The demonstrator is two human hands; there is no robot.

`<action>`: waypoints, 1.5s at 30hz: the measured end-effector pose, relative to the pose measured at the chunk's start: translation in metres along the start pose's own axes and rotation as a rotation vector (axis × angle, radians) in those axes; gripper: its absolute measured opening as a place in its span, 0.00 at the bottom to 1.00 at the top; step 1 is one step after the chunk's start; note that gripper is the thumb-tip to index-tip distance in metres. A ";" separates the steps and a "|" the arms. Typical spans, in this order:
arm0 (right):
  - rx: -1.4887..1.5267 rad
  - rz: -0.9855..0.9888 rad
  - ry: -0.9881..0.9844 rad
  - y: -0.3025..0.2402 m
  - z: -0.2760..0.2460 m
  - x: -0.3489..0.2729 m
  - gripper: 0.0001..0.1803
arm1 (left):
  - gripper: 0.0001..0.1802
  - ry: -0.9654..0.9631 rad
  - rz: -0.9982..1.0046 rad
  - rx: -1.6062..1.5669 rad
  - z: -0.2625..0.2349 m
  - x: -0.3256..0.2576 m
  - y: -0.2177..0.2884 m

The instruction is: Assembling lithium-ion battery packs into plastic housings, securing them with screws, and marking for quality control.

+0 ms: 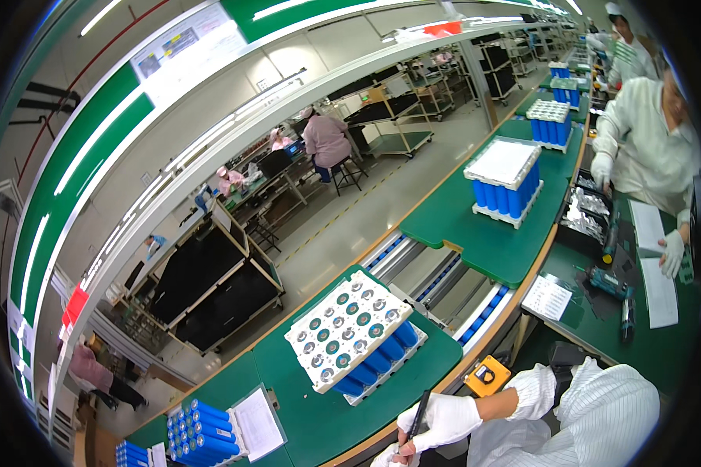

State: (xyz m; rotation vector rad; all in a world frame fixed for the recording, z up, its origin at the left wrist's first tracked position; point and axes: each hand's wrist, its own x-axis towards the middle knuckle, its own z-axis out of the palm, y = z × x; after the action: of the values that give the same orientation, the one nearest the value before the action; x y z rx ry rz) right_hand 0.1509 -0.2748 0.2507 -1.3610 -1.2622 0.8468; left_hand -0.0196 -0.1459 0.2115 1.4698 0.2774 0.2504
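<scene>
My right hand, in a white glove with a striped white sleeve, holds a black pen upright at the near edge of a green work plate. Only a sliver of my gloved left hand shows at the bottom edge, just below the pen tip; whether it holds anything is hidden. On the plate beyond the hands stands a battery pack of blue cylindrical cells under a white perforated holder, tilted away to the left.
Another blue cell pack with a white sheet lies at lower left. More packs sit on green plates down the roller conveyor. A yellow box hangs at the bench edge. A white-coated co-worker handles papers at right.
</scene>
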 end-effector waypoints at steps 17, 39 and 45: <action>-0.452 0.042 -0.039 -0.030 -0.132 0.175 0.11 | 0.11 0.783 0.084 0.804 -0.109 0.109 -0.069; -0.536 -0.096 0.089 0.009 -0.095 0.200 0.07 | 0.10 0.754 0.045 0.871 -0.105 0.111 -0.056; -0.443 -0.056 0.108 0.006 -0.098 0.199 0.07 | 0.09 0.788 -0.016 0.707 -0.106 0.108 -0.058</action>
State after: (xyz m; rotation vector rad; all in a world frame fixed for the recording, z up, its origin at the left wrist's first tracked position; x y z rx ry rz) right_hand 0.2846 -0.1033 0.2941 -1.6844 -1.4489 0.4599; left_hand 0.0466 -0.0157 0.1423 2.0061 1.0977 0.7764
